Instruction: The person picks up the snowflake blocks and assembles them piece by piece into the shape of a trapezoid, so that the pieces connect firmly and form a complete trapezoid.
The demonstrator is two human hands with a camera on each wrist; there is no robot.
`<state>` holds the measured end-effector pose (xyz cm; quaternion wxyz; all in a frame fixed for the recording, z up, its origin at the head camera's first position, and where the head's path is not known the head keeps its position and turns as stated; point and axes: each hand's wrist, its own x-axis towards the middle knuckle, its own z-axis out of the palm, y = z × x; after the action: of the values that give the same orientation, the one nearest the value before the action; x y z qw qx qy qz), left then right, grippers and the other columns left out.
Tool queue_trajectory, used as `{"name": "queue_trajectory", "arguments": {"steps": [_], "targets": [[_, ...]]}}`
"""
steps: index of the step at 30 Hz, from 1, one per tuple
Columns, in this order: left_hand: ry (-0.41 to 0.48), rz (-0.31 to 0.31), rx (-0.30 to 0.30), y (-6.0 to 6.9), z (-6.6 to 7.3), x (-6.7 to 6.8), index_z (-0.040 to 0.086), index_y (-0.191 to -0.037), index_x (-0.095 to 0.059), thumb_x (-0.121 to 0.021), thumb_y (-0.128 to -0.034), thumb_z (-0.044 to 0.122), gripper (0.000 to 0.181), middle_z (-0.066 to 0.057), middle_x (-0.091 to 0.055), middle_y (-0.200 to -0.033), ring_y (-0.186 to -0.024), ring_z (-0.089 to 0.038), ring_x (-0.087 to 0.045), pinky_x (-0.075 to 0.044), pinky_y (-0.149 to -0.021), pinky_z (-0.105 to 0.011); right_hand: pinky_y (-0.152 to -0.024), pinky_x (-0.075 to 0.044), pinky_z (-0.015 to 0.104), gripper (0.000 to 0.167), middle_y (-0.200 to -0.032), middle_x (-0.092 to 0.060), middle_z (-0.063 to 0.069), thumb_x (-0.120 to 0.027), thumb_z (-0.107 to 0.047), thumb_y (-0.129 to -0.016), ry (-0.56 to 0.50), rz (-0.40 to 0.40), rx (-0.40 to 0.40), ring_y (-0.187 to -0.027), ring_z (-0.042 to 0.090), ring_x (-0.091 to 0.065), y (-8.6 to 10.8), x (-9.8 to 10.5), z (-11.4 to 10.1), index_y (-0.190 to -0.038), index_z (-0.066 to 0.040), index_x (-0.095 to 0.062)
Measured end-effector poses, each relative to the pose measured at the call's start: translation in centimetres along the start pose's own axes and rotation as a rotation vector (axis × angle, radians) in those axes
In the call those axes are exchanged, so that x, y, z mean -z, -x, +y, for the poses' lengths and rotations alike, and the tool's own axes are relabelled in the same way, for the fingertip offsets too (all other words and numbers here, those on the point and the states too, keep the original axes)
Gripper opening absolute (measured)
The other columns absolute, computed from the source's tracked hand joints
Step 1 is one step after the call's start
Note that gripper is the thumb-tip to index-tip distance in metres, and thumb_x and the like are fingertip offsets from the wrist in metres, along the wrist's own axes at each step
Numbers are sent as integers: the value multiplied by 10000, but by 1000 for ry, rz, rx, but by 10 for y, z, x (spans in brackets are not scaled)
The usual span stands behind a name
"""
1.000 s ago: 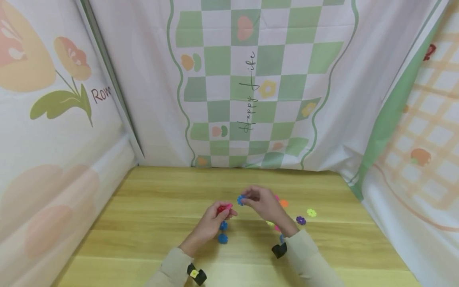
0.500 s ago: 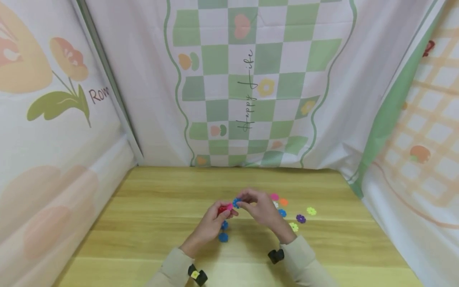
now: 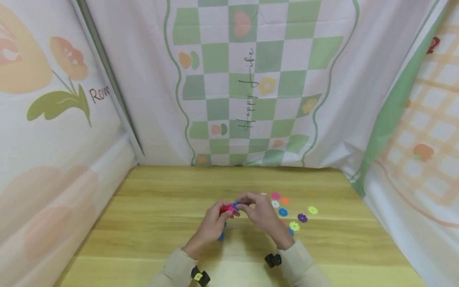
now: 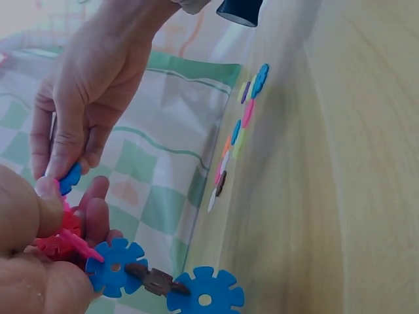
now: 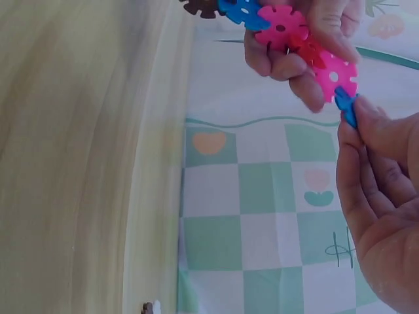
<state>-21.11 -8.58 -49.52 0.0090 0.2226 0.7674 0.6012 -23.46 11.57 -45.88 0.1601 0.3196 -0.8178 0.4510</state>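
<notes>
The left hand (image 3: 211,224) pinches a chain of notched flower-shaped discs near its end. In the right wrist view the chain shows a brown disc (image 5: 201,8), a blue disc (image 5: 243,12), a pink disc (image 5: 281,27), a red disc (image 5: 306,51) and an end pink disc (image 5: 335,76). Between thumb and fingers the right hand (image 3: 263,213) pinches a blue disc (image 5: 346,107), edge-on against that end pink disc. Below the left hand hang blue discs (image 4: 205,292) joined by a brown disc (image 4: 157,281).
Loose discs lie on the wooden table (image 3: 161,223) right of the hands: purple (image 3: 302,218), yellow (image 3: 312,210), orange (image 3: 284,201), blue (image 3: 283,212), white (image 3: 275,204) and others. Patterned cloth (image 3: 150,119) stands behind and at both sides.
The right hand has moved left and slightly down, bringing its blue disc from apart to touching the pink disc at the left hand. The left hand has barely moved.
</notes>
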Motion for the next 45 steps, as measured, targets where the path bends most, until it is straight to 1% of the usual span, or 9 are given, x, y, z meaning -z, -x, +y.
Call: {"name": "queue_trajectory", "arguments": {"steps": [4, 9, 14, 18, 22, 29, 37, 40, 45], "targets": [[24, -39, 38, 0, 3, 1, 31, -1355, -574, -506, -1126, 185, 284, -177, -736, -1231, -1134, -370, -675, -601, -969, -434, -768, -651, 307, 120, -942, -812, 12, -796, -44, -924, 1, -18, -47, -846, 132, -764, 3, 3, 2, -1022, -111, -782], [116, -45, 105, -3, 4, 2, 94, -1444, -566, -549, -1118, 253, 363, -178, -666, -1298, -1152, -283, -665, -604, -992, -469, -839, -644, 303, 117, -1048, -809, 3, -721, -169, -1013, -82, -110, -137, -944, 134, -766, 4, 12, 7, -1113, -148, -779], [127, -45, 86, -9, 3, 3, 47, -1418, -579, -502, -1135, 231, 346, -282, -642, -1269, -1092, -279, -683, -613, -972, -507, -918, -629, 332, 297, -1186, -781, 49, -626, -377, -1073, -79, -159, -297, -1074, 193, -744, 5, 34, 16, -1264, -175, -729], [128, -44, 104, -12, 5, 4, 28, -1403, -573, -473, -1144, 197, 325, -319, -623, -1274, -1061, -247, -692, -619, -972, -463, -920, -629, 410, 323, -1195, -769, 126, -619, -339, -1082, -10, -161, -418, -1082, 296, -737, 8, 59, 37, -1301, -116, -703], [142, -23, 150, -16, 8, 6, 24, -1395, -563, -466, -1145, 186, 314, -314, -609, -1295, -1041, -192, -687, -616, -977, -423, -878, -631, 411, 274, -1140, -768, 155, -646, -193, -1065, 94, -212, -463, -1051, 313, -733, 14, 75, 62, -1265, -13, -699], [213, 23, 183, -23, 12, 8, 21, -1391, -541, -458, -1147, 199, 313, -296, -587, -1347, -1038, -172, -683, -621, -954, -395, -806, -631, 372, 172, -1006, -749, 112, -732, -125, -996, 183, -284, -477, -947, 245, -717, 24, 60, 90, -1110, 2, -750], [250, 11, 197, -25, 6, 4, 6, -1381, -537, -466, -1143, 175, 301, -249, -616, -1315, -1026, -171, -690, -621, -982, -459, -666, -568, 342, 219, -885, -716, 136, -799, -173, -922, 276, -221, -595, -751, 219, -649, 12, 39, 91, -975, 15, -700], [240, -3, 195, -25, 6, 2, 17, -1379, -539, -466, -1143, 172, 291, -294, -598, -1337, -1022, -158, -688, -618, -986, -462, -696, -601, 370, 234, -928, -745, 168, -810, -157, -904, 297, -221, -630, -776, 232, -681, 9, 38, 90, -992, 30, -700], [214, -12, 180, -26, 10, 2, 37, -1379, -543, -462, -1146, 181, 286, -306, -596, -1356, -1040, -167, -691, -600, -1007, -483, -701, -545, 345, 221, -815, -675, 71, -810, -142, -901, 311, -207, -678, -744, 193, -608, 6, 42, 91, -808, -42, -636]]}}
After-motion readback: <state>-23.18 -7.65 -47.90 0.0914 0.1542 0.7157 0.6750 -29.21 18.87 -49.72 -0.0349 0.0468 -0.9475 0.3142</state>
